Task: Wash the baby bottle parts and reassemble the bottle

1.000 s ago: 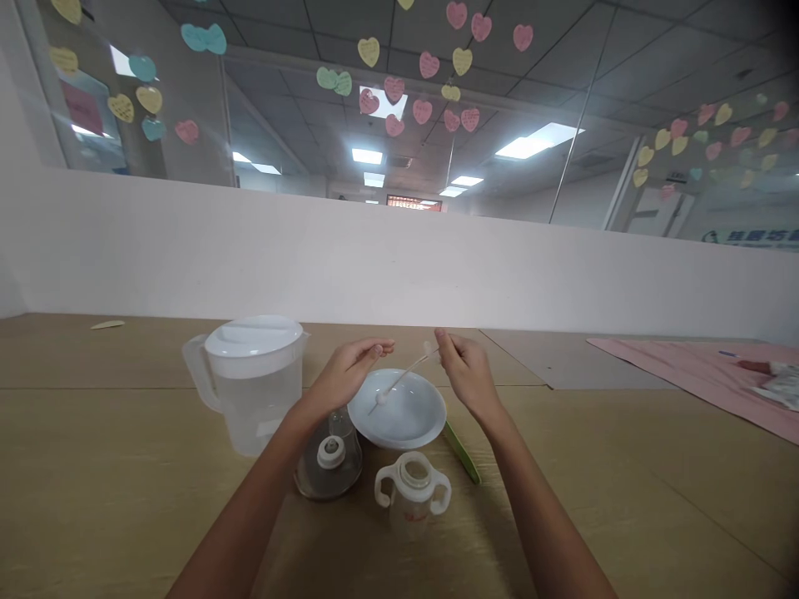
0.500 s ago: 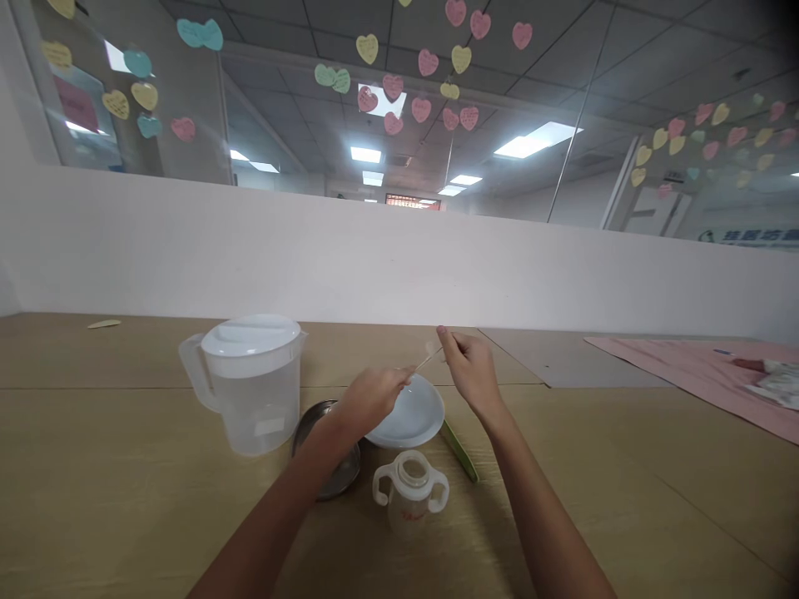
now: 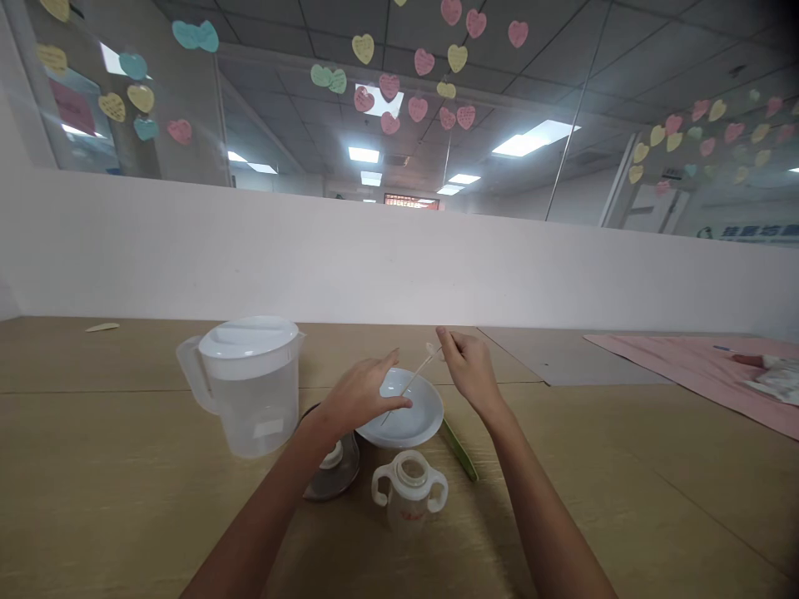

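- Right hand (image 3: 444, 341) pinches the thin tube (image 3: 415, 377) near its upper end, aslant above the bowl (image 3: 423, 426); a slack pinch could drop it.
- Left hand (image 3: 362, 393), thumb and fingers wide apart over the bowl's left side, might knock the tube.
- Left of the bowl, a lowered forearm (image 3: 275, 499) could nudge the white cap (image 3: 334, 457) in the metal dish (image 3: 345, 479).
- On the bowl's near side, an inward swing could topple the uncapped bottle (image 3: 410, 501).

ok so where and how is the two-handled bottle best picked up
Probably by both curved handles, coming from left and right at once: they jut from opposite sides of the upright bottle, leaving its open mouth on top untouched.
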Tool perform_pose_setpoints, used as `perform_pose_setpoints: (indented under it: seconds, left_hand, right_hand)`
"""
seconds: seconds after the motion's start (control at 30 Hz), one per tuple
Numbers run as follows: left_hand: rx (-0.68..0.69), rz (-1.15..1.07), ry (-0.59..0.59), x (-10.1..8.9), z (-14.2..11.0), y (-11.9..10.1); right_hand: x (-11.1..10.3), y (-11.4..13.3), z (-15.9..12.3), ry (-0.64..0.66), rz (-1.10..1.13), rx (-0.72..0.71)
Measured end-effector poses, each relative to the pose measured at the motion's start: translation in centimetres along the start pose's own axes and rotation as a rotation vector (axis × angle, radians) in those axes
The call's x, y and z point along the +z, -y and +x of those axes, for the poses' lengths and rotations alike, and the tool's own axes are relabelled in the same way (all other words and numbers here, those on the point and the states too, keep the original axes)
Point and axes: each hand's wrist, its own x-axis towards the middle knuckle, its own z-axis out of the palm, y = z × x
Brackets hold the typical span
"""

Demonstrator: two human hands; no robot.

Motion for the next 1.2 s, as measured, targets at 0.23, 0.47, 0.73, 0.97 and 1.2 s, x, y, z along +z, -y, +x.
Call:
perform_pose_setpoints:
  seconds: [0.23, 0.47, 0.73, 0.97, 1.2]
  left_hand:
    - [0.055, 0.074, -0.003, 1.1, 0.5, -0.9]
    - [0.157, 0.246, -0.055, 2.3, 1.1, -0.5]
    - [0.152, 0.111, -0.041, 1.5, 0.8, 0.1]
    - [0.036, -0.302, -0.102, 1.0, 0.6, -1.4]
    - [0.025, -0.364, -0.094, -0.6, 0.6, -1.4]
  right_hand:
    - [-0.1, -0.3, 0.2, -0.039, -0.004, 0.043]
    - [0.2, -0.2, 0.1, 0.001, -0.021, 0.045]
    - [0.4, -0.5, 0.1, 0.016, -0.011, 0.049]
    - [1.2, 0.6, -0.4, 0.191, 0.040, -0.035]
    - [0.1, -0.2, 0.2, 0.030, 0.161, 0.054]
